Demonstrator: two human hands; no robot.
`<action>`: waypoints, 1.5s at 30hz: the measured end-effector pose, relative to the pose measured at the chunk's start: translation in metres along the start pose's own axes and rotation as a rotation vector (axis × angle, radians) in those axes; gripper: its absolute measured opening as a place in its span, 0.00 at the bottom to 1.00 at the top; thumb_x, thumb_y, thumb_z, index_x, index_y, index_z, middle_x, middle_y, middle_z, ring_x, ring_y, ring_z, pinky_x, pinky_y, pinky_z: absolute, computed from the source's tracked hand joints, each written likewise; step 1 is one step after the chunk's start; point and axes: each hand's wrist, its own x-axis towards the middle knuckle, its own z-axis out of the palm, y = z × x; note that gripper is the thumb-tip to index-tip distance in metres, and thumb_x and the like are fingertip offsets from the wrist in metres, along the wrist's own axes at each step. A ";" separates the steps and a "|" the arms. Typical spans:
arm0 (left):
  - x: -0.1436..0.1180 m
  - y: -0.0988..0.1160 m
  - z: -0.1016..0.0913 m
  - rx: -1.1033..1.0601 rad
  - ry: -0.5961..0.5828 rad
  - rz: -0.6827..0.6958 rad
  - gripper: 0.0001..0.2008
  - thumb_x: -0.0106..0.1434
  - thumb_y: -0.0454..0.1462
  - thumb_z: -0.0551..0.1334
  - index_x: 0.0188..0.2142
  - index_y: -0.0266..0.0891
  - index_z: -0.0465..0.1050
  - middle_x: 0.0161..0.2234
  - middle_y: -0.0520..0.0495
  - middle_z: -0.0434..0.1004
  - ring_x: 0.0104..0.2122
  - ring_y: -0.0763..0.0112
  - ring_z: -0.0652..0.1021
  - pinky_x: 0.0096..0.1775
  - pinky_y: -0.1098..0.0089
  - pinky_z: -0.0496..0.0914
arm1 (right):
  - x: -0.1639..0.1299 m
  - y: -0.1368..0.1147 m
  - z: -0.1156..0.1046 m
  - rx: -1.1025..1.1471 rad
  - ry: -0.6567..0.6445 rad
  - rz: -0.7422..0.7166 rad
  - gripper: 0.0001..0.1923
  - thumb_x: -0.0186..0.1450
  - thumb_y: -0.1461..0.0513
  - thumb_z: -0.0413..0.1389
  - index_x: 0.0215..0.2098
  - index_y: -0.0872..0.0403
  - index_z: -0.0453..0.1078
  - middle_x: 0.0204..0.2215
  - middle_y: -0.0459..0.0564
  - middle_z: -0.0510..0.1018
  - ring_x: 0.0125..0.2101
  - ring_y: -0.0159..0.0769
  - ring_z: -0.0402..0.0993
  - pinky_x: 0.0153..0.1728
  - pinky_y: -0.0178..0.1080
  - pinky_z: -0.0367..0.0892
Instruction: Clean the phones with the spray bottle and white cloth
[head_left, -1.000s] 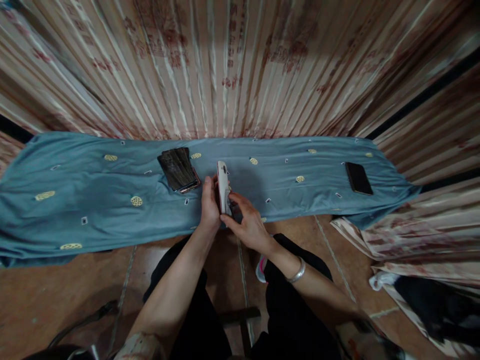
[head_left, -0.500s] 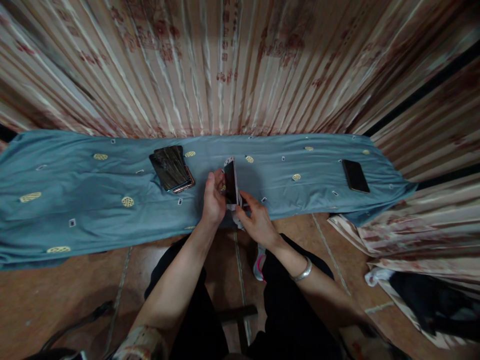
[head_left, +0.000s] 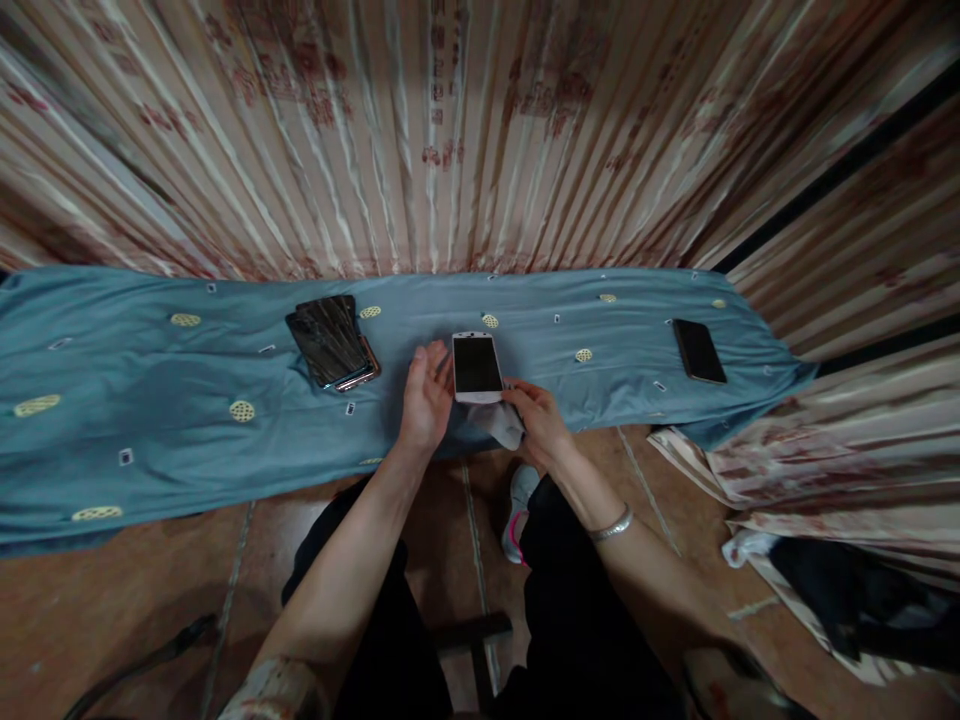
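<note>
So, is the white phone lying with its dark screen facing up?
Yes, the white phone shows its dark screen upward, above the blue cloth.

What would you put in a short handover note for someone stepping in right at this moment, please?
Left hand: open, palm turned in, beside the left edge of the white phone; I cannot tell if it touches it.
Right hand: closed on a pale cloth just below the phone.
The white phone lies screen up on the blue sheet, in front of the person.
A stack of dark phones sits to the left, one black phone alone far right.
Done: white phone set down, screen up.
Left: probably the stacked phones; judge from the stack.
</note>
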 end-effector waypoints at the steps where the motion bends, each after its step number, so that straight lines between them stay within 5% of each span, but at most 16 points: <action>1: 0.000 0.000 0.001 -0.004 -0.003 0.000 0.15 0.65 0.50 0.62 0.37 0.42 0.77 0.52 0.43 0.78 0.59 0.62 0.75 0.57 0.66 0.70 | 0.001 -0.001 -0.001 0.037 0.012 0.042 0.11 0.47 0.59 0.65 0.29 0.53 0.78 0.23 0.42 0.81 0.22 0.29 0.72 0.25 0.31 0.67; 14: -0.011 -0.005 0.005 0.013 0.032 -0.149 0.12 0.70 0.44 0.57 0.41 0.42 0.76 0.60 0.42 0.74 0.63 0.62 0.71 0.58 0.63 0.68 | 0.031 -0.013 -0.006 0.107 0.065 0.017 0.05 0.45 0.63 0.65 0.22 0.53 0.75 0.21 0.43 0.82 0.21 0.30 0.75 0.27 0.32 0.70; 22: -0.002 -0.007 0.005 -0.038 0.086 -0.205 0.18 0.74 0.37 0.52 0.32 0.38 0.76 0.32 0.49 0.80 0.32 0.74 0.78 0.43 0.71 0.71 | 0.016 -0.011 -0.001 0.060 -0.031 0.060 0.14 0.42 0.60 0.69 0.29 0.53 0.80 0.24 0.44 0.84 0.22 0.31 0.76 0.26 0.32 0.71; 31: 0.000 -0.009 0.008 -0.186 0.065 -0.145 0.22 0.75 0.37 0.50 0.30 0.38 0.78 0.28 0.51 0.82 0.30 0.74 0.80 0.46 0.71 0.73 | 0.001 -0.013 0.009 0.083 -0.154 0.097 0.16 0.43 0.59 0.73 0.31 0.51 0.82 0.26 0.42 0.85 0.23 0.30 0.77 0.28 0.32 0.72; 40: 0.001 -0.002 0.000 -0.079 -0.071 -0.205 0.28 0.76 0.45 0.44 0.38 0.35 0.80 0.31 0.44 0.84 0.37 0.64 0.83 0.49 0.64 0.76 | -0.001 -0.008 0.008 -0.087 -0.091 -0.084 0.19 0.46 0.53 0.73 0.34 0.52 0.81 0.27 0.42 0.83 0.26 0.31 0.76 0.31 0.34 0.71; 45: -0.002 0.005 -0.001 -0.082 -0.033 -0.194 0.25 0.76 0.46 0.46 0.40 0.36 0.79 0.33 0.45 0.84 0.33 0.67 0.83 0.42 0.65 0.76 | 0.003 -0.016 -0.001 -0.238 0.003 -0.284 0.18 0.52 0.51 0.68 0.36 0.52 0.80 0.29 0.44 0.83 0.28 0.33 0.76 0.32 0.36 0.72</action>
